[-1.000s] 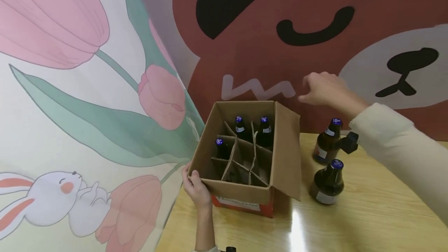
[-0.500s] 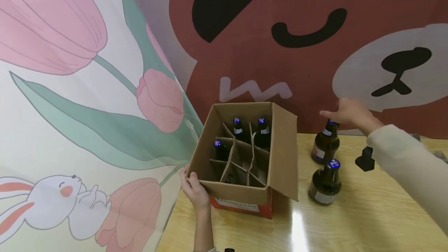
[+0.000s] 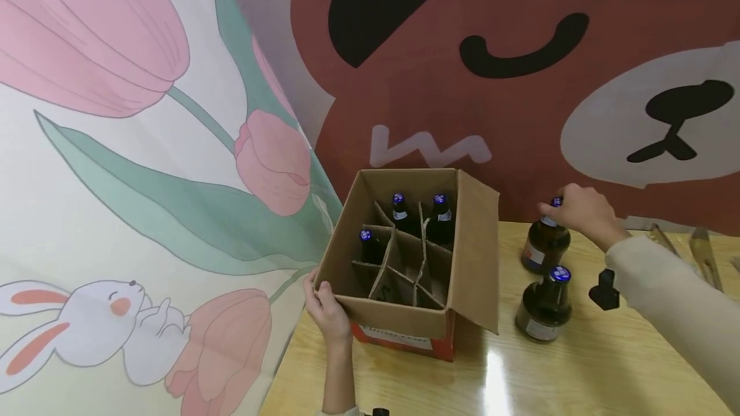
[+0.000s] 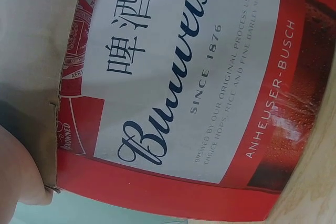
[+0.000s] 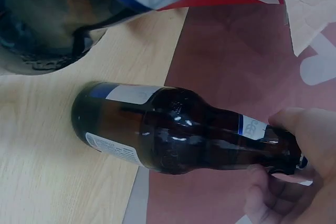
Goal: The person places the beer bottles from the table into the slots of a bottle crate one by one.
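Note:
An open cardboard beer box (image 3: 399,312) with dividers stands on the wooden table. At its front left corner, my left hand (image 3: 331,316) grips the rim, thumb over the edge. The left wrist view has the box's red and white printed side (image 4: 173,87) close up. Inside are capped bottles: one at back left (image 3: 399,209), one at back right (image 3: 442,217) and one in the left middle (image 3: 371,248). My right hand (image 3: 590,214) holds a brown beer bottle (image 3: 543,250) by its neck, thumb and fingers around it (image 5: 173,129). That bottle is upright on the table.
Another capped bottle (image 3: 543,313) stands just in front of the held one and looms close in the right wrist view. A box flap (image 3: 480,255) sticks out rightward. Long metal utensils (image 3: 704,255) lie at far right. Printed walls border the table behind and left.
My right hand has come right and down from above the box's right side to the rear bottle and now grips its neck. My left hand has stayed on the box corner.

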`<action>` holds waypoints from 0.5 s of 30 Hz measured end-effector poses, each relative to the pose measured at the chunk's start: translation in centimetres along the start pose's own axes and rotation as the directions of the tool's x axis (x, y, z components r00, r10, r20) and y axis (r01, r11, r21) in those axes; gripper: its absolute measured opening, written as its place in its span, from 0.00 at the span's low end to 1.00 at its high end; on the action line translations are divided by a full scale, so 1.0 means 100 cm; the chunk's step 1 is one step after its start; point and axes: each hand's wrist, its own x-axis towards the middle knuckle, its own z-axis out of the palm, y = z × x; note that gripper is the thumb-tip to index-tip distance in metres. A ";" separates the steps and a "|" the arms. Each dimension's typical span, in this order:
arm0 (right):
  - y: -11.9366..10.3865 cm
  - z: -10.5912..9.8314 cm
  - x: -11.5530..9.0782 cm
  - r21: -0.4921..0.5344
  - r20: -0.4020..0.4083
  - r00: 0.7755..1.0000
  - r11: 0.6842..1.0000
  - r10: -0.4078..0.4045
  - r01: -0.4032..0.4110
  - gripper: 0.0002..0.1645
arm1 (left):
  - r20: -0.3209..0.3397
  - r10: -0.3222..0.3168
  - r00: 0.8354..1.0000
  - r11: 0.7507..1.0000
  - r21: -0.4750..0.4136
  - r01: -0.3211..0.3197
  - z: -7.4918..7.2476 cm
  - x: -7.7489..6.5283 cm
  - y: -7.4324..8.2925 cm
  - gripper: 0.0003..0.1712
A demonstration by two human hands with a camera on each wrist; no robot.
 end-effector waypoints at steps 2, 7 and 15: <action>-0.001 0.002 -0.001 0.003 -0.018 1.000 1.000 0.016 -0.016 0.34 | 0.001 0.003 1.000 1.000 -0.003 -0.003 0.001 -0.001 0.001 0.19; -0.002 0.003 -0.003 0.016 -0.051 0.998 0.999 0.031 -0.030 0.27 | 0.002 0.021 1.000 1.000 -0.002 -0.021 0.002 -0.001 0.002 0.19; 0.004 0.011 -0.006 0.060 -0.120 0.993 0.998 0.018 -0.011 0.26 | 0.003 0.032 0.999 0.999 0.011 -0.032 0.001 0.000 0.000 0.19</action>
